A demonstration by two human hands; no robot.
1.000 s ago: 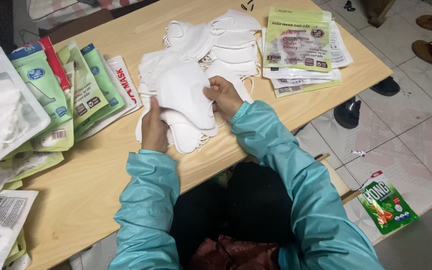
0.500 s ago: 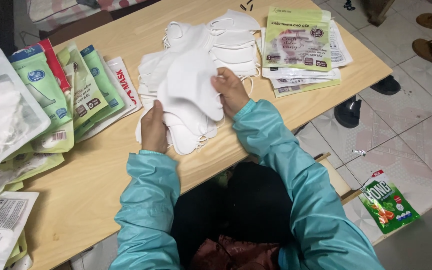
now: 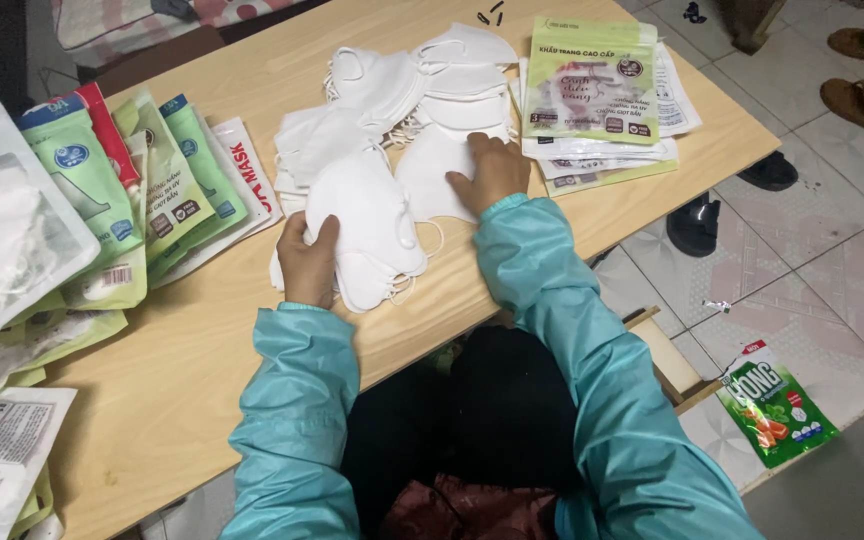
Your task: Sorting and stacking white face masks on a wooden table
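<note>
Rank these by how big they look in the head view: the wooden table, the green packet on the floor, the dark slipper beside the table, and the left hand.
1. wooden table
2. green packet
3. dark slipper and left hand: alike, and the slipper lies farther off, so unranked.

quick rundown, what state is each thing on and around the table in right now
left hand: gripping the near mask stack
near mask stack: white, piled, held at its left edge
right hand: flat on a loose mask
loose masks: spread unpacked
green pouches: stacked flat
left packs: fanned, overlapping
snack bag: lying on floor
</note>
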